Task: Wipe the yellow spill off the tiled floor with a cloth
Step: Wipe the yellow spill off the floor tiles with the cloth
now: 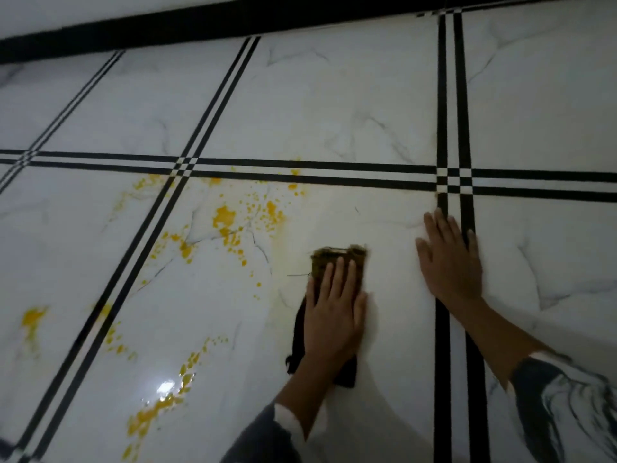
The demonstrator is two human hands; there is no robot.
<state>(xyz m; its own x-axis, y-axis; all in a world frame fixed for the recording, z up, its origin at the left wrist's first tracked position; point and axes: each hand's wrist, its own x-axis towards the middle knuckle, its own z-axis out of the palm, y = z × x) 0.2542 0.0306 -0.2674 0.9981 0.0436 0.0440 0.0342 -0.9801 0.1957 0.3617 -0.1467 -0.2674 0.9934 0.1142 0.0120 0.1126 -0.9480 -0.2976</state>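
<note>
A dark cloth is pressed flat against the white marble-patterned tiled floor by the left hand, whose fingers are laid out straight on top of it rather than curled around it; the far end of the cloth, stained yellowish-brown, is seen beyond the fingertips, and its near end shows dark beside the wrist. The right hand is spread open and empty, palm down on the floor just to the right of the cloth, its fingers resting across a double black inlay line that runs from near to far. Patterned sleeves are seen at both forearms.

The yellow spill is scattered to the left of the cloth as splashes and droplets: a cluster lies far-left of the cloth near the crossing black lines, smaller spots reach the horizontal double line, a patch sits at the left edge, and a wet pool with a bright light reflection lies near-left. A faint yellowish smear is visible on the tile around the cloth. A black skirting band runs along the far edge of the floor. Nothing is seen lying between the cloth and the nearest splashes.
</note>
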